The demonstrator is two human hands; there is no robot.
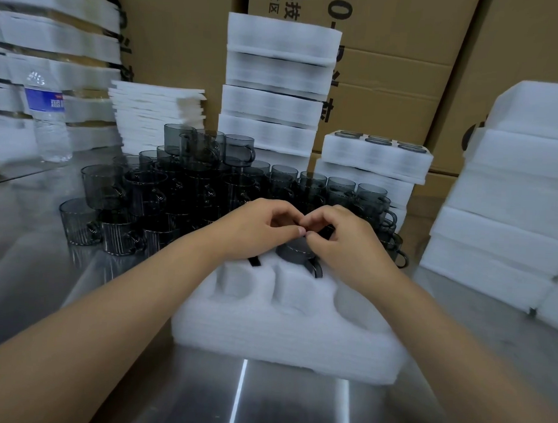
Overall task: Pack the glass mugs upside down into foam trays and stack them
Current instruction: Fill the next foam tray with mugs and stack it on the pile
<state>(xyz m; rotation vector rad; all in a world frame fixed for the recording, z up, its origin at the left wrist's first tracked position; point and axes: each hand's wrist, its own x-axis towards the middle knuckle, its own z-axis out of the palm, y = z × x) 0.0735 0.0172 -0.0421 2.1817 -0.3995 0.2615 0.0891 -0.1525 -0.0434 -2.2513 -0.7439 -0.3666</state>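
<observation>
A white foam tray [285,333] with round pockets lies in front of me on the steel table. A dark glass mug [296,253] sits upside down in its back row, handle toward me. My left hand [258,226] and my right hand [346,243] hover just above that back row, fingers curled, thumb and fingertips meeting over the mug. A second mug handle [254,261] pokes out below my left hand. The hands hide what lies under them. The three near pockets hold nothing. Behind the tray stands a crowd of upright smoky glass mugs [176,194], some stacked.
Stacks of filled foam trays [273,83] rise behind the mugs; a shorter stack [376,158] shows mug bases on top. More foam trays [512,189] stand at the right, thin foam sheets [157,116] and a water bottle [48,118] at the left. Cardboard boxes line the back.
</observation>
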